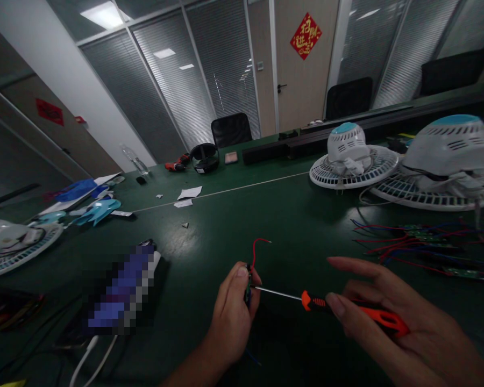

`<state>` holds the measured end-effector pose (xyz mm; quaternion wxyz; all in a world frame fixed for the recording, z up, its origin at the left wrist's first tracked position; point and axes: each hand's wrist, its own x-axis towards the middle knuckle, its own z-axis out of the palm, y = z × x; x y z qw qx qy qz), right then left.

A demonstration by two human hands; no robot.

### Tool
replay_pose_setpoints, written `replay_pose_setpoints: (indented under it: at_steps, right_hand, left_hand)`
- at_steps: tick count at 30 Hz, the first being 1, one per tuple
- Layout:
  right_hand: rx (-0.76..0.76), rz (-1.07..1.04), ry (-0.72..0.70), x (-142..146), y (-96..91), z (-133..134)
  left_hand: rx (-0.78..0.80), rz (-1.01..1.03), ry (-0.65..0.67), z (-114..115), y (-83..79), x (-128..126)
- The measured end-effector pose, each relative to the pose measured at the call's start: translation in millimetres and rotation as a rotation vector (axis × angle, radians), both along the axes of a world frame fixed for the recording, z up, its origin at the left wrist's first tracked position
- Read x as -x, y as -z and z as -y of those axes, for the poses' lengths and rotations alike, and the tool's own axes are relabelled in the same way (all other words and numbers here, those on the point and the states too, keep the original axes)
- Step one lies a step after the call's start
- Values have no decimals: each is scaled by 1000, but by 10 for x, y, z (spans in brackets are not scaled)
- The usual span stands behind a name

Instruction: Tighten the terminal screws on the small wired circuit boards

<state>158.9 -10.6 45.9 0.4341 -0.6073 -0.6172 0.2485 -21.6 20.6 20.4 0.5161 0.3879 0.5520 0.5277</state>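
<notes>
One small circuit board is pinched in the left hand, edge-up between thumb and curled fingers, presumably so that it is steadied over the green table. A red wire is seen standing out above the grip, where it is unlikely to be crossed by the tool. The screwdriver is held nearly level in the right hand, its handle lightly gripped by half-closed fingers while the index finger is stretched off it, which seems suited to fine control rather than force. The tip is placed at the board (whether contact is made cannot be told, as the spot is crowded by fingers). More wired boards are laid together at the right, apparently for easy reach. Beyond them, two white fan housings are rested grille-down, probably because stable support is given by the broad rims.
</notes>
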Motion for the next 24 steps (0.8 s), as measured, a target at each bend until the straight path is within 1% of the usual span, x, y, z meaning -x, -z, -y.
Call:
replay_pose_setpoints:
  at_steps: [4,8,12,14,16,18,21,24]
  right_hand:
    - [-4,-4,-12,3,-8,-4]
    - [7,-15,-23,-31,12,-11]
    - [49,11,-104,-55,17,10]
    - [114,-21,-58,-29,-11,35]
    - [178,-70,45,16,-56,57]
    - [190,-66,103,49,-93,62]
    - [184,-1,113,27,-80,37]
    - [179,24,29,-51,0,5]
  left_hand:
    - [19,9,-13,9,-5,-1]
    - [10,36,22,3,43,18]
    - [24,59,42,-4,67,22]
    - [30,37,69,-1,64,23]
    - [29,33,87,5,64,26]
    - [28,63,75,12,68,29]
    - [30,104,65,19,72,27]
    - [37,99,59,19,67,22]
